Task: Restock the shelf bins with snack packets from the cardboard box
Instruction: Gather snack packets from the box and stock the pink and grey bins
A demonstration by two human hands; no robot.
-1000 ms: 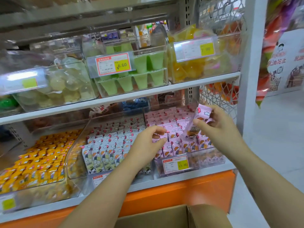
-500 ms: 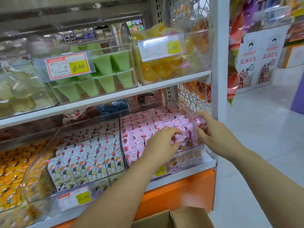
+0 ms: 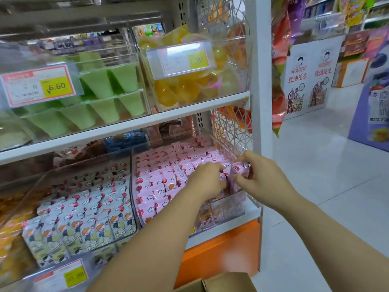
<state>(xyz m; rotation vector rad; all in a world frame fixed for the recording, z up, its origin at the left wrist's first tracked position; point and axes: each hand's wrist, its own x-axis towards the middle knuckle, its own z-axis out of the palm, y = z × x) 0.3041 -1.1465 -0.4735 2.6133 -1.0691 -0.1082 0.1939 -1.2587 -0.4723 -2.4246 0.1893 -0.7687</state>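
Working at the clear bin [image 3: 228, 209] at the right end of the lower shelf, I have little room. The upper shelf's lip [image 3: 168, 118] hangs over the back rows. A white lattice panel [image 3: 229, 129] and the upright post [image 3: 257, 123] close off the right side, and the bin's left wall stands against a neighbouring bin of white packets [image 3: 84, 207]. The only free way in is from the front and above the low front wall. To the right of the post the aisle floor [image 3: 326, 175] lies open.

Pink snack packets [image 3: 160, 186] fill the bin in upright rows almost to the rim. The left grip [image 3: 207, 180] reaches in over the front wall, knuckles up and fingers curled down into the rows near the right end. Blur hides the fingertips, so I cannot tell whether they hold anything.

The right grip [image 3: 260, 178] comes in from the aisle side, close to the lattice. Its thumb and fingers are pinched on one pink packet [image 3: 239, 168], which stands on edge at the bin's right front corner, just beside the left grip's fingertips.

The cardboard box [image 3: 227, 282] sits low under my forearms, in front of the orange base panel [image 3: 221, 249]; only its top edge shows.
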